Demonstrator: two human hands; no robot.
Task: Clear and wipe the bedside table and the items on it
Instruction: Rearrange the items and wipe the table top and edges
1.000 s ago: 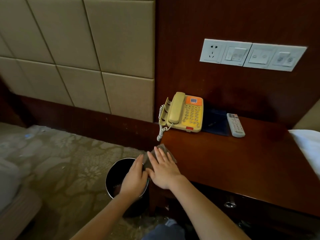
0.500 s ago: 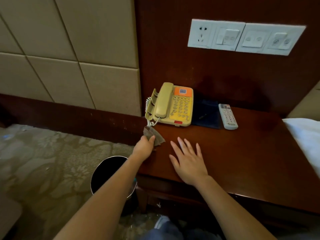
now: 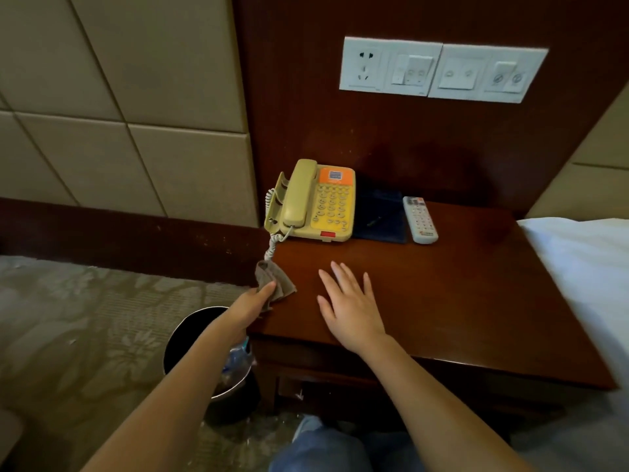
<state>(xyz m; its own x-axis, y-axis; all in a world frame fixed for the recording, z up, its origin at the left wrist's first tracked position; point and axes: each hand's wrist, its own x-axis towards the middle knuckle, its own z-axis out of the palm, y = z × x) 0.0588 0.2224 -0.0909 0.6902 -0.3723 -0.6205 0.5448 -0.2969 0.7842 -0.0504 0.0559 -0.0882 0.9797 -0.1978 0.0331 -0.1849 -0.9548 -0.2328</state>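
Note:
The dark wooden bedside table carries a yellow telephone at its back left, a dark blue pad beside it and a white remote further right. My left hand pinches a small brown-grey cloth at the table's left front corner, just below the phone's coiled cord. To the right of the cloth, my right hand lies with straight, spread fingers on the tabletop, holding nothing.
A black waste bin with crumpled plastic inside stands on the patterned carpet left of the table, under my left forearm. White bedding borders the table's right side. A socket and switch panel is on the wood wall above.
Both hands were over the cloth at the table corner by the bin. My left hand took the cloth and lifted its edge; my right hand slid right onto the bare tabletop.

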